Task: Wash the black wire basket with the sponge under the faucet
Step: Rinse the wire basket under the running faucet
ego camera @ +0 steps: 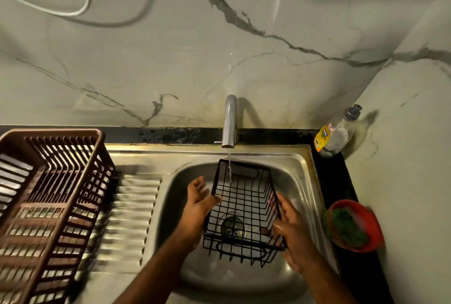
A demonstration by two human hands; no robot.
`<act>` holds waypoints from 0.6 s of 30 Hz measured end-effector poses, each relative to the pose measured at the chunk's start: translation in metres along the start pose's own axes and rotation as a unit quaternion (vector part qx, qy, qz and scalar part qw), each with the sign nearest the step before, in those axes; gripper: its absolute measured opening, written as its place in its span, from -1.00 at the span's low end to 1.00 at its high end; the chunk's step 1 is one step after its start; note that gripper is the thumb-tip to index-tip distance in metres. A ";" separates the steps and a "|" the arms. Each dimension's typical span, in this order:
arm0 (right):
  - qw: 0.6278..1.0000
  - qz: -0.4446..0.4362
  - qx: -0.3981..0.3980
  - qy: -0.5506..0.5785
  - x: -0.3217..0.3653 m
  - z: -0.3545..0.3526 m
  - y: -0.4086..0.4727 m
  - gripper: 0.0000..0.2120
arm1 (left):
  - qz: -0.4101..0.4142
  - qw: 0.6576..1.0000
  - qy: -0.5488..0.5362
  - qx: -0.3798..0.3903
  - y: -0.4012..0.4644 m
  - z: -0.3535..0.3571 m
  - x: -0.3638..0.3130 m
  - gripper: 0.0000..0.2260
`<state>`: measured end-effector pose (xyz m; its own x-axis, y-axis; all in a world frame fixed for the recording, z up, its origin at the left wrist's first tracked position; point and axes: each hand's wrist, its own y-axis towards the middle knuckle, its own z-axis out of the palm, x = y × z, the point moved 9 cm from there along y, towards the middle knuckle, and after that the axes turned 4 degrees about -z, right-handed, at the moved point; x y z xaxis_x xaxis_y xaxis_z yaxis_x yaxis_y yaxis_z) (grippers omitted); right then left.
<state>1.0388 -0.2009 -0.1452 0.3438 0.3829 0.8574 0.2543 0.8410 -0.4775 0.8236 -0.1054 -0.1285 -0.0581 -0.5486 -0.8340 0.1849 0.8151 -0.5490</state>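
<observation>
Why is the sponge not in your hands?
That is the odd bit: the green sponge sits in the red round bowl beside the steel sink, while both hands hold the black wire basket under running water.

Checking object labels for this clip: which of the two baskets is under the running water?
The black wire basket, held over the sink beneath the faucet stream; the brown slatted plastic basket sits left on the drainboard.

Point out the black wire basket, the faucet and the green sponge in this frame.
black wire basket (241, 202): head view, on its grid floor.
faucet (229, 123): head view, on the chrome spout's middle.
green sponge (346, 226): head view, on its top face inside the red bowl (377, 229), point on the bowl's right rim.
</observation>
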 end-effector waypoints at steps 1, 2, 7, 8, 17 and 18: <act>0.999 -0.023 -0.004 -0.031 0.001 -0.001 -0.001 -0.19 | -0.051 0.999 0.000 0.005 0.002 -0.001 0.012 -0.38; 0.997 -0.048 -0.005 -0.069 0.005 -0.002 -0.003 -0.16 | -0.094 0.995 -0.006 0.020 0.002 0.000 0.021 -0.43; 0.963 -0.138 0.059 -0.222 0.026 0.015 -0.017 -0.06 | -0.224 0.968 -0.086 0.079 0.008 0.007 0.046 -0.56; 0.953 -0.150 0.080 -0.252 0.029 0.021 -0.019 -0.03 | -0.248 0.961 -0.097 0.081 0.010 0.009 0.050 -0.52; 0.874 -0.216 0.178 -0.399 0.094 0.035 -0.014 0.02 | -0.223 0.948 -0.212 0.088 0.050 0.021 0.040 -0.40; 0.857 -0.228 0.185 -0.424 0.102 0.035 -0.011 0.01 | -0.202 0.948 -0.227 0.096 0.055 0.019 0.033 -0.47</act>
<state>1.0400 -0.1576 -0.0460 -0.5352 -0.0088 0.8447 -0.1695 0.9807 -0.0972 0.8507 -0.0828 -0.1854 0.2589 -0.8676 -0.4245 0.4145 0.4968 -0.7625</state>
